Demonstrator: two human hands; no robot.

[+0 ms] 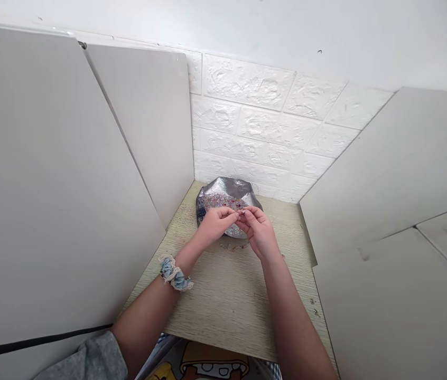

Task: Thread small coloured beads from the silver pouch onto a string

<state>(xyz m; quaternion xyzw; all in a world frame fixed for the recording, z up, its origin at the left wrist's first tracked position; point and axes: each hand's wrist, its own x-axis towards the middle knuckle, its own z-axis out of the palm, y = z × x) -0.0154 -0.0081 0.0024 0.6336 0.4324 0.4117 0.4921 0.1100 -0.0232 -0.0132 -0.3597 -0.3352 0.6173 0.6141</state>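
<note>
My left hand (217,222) and my right hand (258,228) meet fingertip to fingertip, both closed in a pinch. A tiny pale and reddish bead (242,213) shows at the right fingertips; what the left fingers hold is too small to make out. Just behind the hands sits a silvery, shiny-lined bag (226,186), opened wide. Many small multicoloured beads (219,200) lie in it, partly hidden by my hands. Below the hands runs a short curved row of small beads (233,246); I cannot tell whether a thread joins them.
A pale wood-grain tabletop (219,295) lies under the bag and forearms. White panels stand close on the left (144,121) and right (385,174). A white brick-patterned wall (263,126) closes the back. A blue scrunchie (176,273) circles my left wrist.
</note>
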